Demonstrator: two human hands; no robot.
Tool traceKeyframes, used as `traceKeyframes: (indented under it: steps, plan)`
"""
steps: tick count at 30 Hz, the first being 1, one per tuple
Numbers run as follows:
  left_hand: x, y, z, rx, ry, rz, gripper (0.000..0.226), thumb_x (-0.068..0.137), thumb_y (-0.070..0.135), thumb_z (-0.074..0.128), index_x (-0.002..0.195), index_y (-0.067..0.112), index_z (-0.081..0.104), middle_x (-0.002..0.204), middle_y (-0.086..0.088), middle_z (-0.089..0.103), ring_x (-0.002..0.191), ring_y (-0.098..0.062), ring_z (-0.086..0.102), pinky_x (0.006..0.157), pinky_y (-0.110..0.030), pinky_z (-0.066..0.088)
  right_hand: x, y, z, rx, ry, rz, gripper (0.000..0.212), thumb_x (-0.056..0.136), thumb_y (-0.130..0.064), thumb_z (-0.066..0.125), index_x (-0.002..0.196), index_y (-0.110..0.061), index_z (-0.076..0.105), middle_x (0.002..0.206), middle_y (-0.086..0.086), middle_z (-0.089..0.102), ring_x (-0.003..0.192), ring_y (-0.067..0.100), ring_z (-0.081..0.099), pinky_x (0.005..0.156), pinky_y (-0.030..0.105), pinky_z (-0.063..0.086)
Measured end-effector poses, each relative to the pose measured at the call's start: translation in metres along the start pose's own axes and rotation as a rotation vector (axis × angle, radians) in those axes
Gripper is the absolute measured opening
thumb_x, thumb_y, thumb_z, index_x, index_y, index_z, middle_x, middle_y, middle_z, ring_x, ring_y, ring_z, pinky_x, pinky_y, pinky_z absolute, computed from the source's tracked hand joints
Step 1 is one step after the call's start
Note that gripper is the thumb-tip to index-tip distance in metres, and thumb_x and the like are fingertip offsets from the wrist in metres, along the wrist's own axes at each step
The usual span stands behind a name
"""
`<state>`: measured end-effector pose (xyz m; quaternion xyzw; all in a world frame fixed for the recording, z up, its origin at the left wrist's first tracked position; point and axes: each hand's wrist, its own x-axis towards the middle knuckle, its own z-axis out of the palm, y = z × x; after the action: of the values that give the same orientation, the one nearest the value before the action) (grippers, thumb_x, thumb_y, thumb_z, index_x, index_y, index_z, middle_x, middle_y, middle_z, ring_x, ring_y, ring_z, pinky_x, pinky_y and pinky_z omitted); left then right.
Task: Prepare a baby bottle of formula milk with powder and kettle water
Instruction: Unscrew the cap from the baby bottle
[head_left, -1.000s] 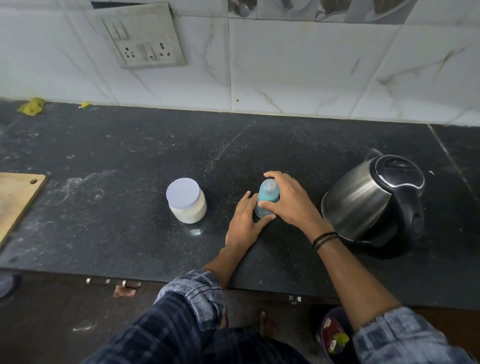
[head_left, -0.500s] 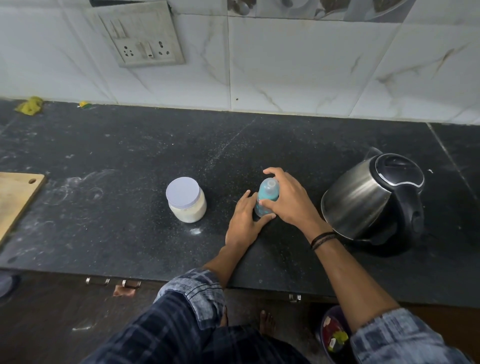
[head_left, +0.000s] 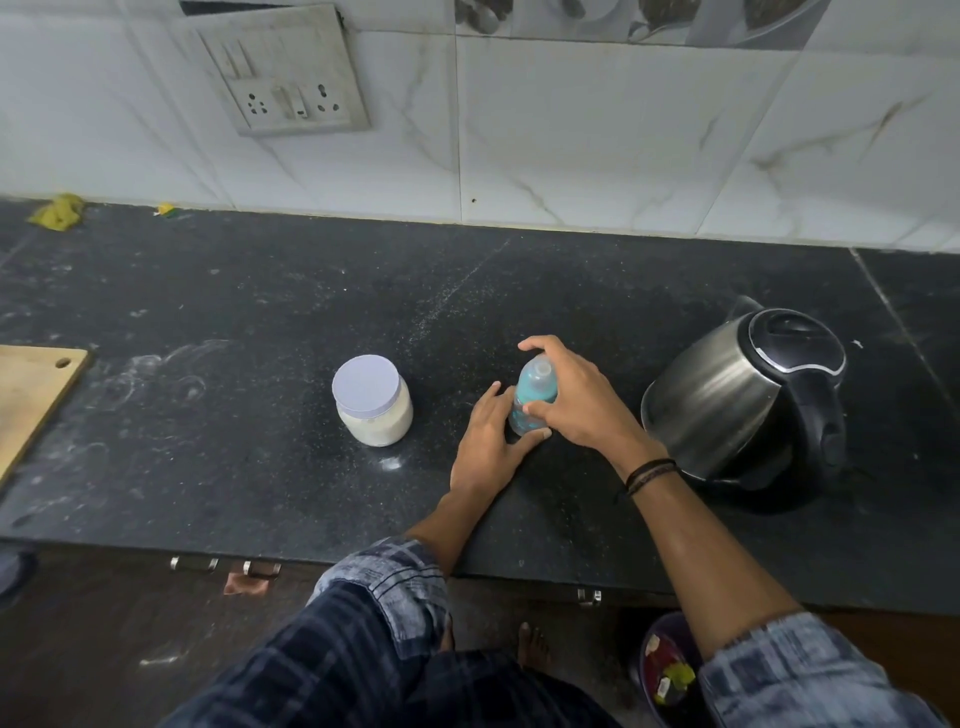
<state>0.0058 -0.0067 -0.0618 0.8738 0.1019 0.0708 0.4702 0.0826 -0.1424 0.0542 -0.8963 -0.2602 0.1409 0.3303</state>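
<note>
Rear surface: white marble-patterned tiled wall (head_left: 597, 145), with a grey switch-and-socket panel (head_left: 285, 73) mounted at upper left.

Work surface: black speckled stone countertop (head_left: 260, 291), dusted with pale streaks and powder marks.

Right side of the counter: stainless steel electric kettle (head_left: 727, 395) with black lid and black handle, lid closed, seated on its dark base, handle turned toward the near right.

Left edge: corner of a light wooden cutting board (head_left: 31, 395), lying flat and partly out of view.

Centre left: squat clear jar of cream-coloured powder (head_left: 373, 402), upright, with its flat pale lilac lid on. A small white patch of spilled powder (head_left: 390, 462) lies just in front of it.

Centre, between jar and kettle: small clear teal-tinted baby bottle (head_left: 535, 395), upright on the counter, nipple and collar fitted. Whether it holds anything cannot be told.

Right hand (head_left: 576, 400): fingers arched over the top of the baby bottle, thumb against its collar, gripping the upper part. Dark braided wristbands (head_left: 652, 473) sit on that wrist.

Left hand (head_left: 491, 447): wrapped round the lower body of the bottle, thumb lying along the near side of its base, heel of the hand on the counter.
</note>
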Motion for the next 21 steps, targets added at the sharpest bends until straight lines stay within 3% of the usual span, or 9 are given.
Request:
traceKeyframes:
  steps: [5, 11, 17, 21]
  plan:
    - [-0.0006, 0.0, 0.0, -0.011, 0.002, 0.003, 0.07, 0.093, 0.048, 0.076, 0.153, 0.022, 0.05, 0.159, 0.009, 0.049, 0.158, -0.007, 0.019, 0.12, -0.037, 0.032, -0.0018, -0.002, 0.0004, -0.041, 0.016, -0.02, 0.078, 0.08, -0.023, 0.088, 0.141, -0.04, 0.042, 0.124, -0.012, 0.048, 0.122, 0.013, 0.046, 0.099, 0.037, 0.045]
    - [0.0005, -0.0007, 0.0006, 0.02, 0.006, -0.012, 0.073, 0.092, 0.05, 0.076, 0.153, 0.02, 0.049, 0.16, 0.006, 0.048, 0.158, -0.006, 0.019, 0.119, -0.036, 0.033, -0.0018, -0.0007, -0.0007, -0.028, -0.008, -0.029, 0.074, 0.085, -0.007, 0.08, 0.141, -0.038, 0.044, 0.131, -0.007, 0.051, 0.126, 0.015, 0.046, 0.1, 0.036, 0.044]
    - [0.0002, -0.0013, 0.0013, 0.001, 0.01, -0.016, 0.073, 0.092, 0.05, 0.076, 0.154, 0.024, 0.048, 0.16, 0.009, 0.047, 0.156, -0.001, 0.018, 0.117, -0.035, 0.031, -0.0012, -0.0014, -0.0003, -0.044, 0.01, -0.012, 0.077, 0.082, -0.028, 0.087, 0.144, -0.038, 0.042, 0.133, -0.006, 0.049, 0.125, 0.015, 0.047, 0.101, 0.039, 0.046]
    - [0.0001, 0.0001, 0.0006, 0.018, 0.003, -0.024, 0.075, 0.091, 0.052, 0.075, 0.154, 0.021, 0.048, 0.162, 0.003, 0.045, 0.158, -0.006, 0.019, 0.119, -0.037, 0.032, 0.0002, 0.0008, 0.0049, -0.079, 0.042, -0.029, 0.072, 0.084, -0.012, 0.081, 0.141, -0.036, 0.044, 0.132, -0.004, 0.053, 0.125, 0.015, 0.048, 0.099, 0.035, 0.046]
